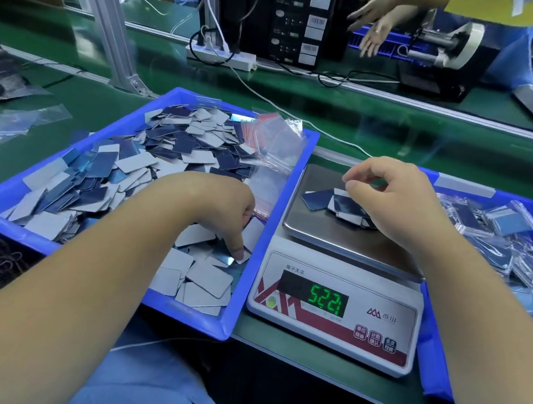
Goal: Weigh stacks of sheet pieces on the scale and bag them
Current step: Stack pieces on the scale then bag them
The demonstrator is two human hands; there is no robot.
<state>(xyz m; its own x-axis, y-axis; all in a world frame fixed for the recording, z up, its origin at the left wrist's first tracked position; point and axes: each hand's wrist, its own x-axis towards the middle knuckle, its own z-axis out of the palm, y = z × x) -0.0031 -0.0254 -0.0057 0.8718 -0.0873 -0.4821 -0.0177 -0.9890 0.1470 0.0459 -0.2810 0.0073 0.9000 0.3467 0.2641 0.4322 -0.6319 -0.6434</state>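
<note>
While curled down into the left blue tray point(253, 266), left hand point(224, 210) pinching loose sheet pieces point(150, 170). Right hand point(400, 199) hovering over scale point(335, 314), fingers half curled; whether holding anything, cannot tell. Small stack point(337, 204) lying on the pan. Filled bags point(502, 226) heaped at far right.

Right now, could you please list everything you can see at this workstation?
sheet pieces: many, grey and blue, loose in left tray
left tray: one, blue
empty bags: a bundle, clear, tray's far right corner
scale: one, white, between trays
small pile: few pieces, on scale pan
right tray: one, blue
filled bags: many, in right tray
left hand: in left tray, fingertip on pieces
right hand: over scale pan
</note>
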